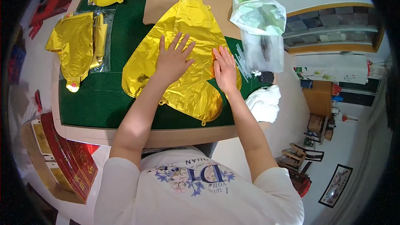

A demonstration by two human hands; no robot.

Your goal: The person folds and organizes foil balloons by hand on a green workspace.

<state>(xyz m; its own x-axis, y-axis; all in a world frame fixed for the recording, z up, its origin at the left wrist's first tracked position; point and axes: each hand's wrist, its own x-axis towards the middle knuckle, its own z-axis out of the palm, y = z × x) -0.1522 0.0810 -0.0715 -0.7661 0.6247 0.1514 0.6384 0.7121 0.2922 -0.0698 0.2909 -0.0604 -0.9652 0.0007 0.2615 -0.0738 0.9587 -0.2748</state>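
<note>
with the gold foil balloon (200, 81) taken as the dial, its lower part is being supported by the green mat (98, 104) and its twelve o'clock end by the cardboard (161, 6). nothing is being grasped: the foil is being covered at centre by the left hand (173, 60), fingers spread, and at three o'clock by the right hand (225, 71), fingers extended. creases are possibly being risked through uneven palm pressure. scattering of the white straws (242, 63), farther out at three o'clock, is being risked by any outward sweep.
</note>
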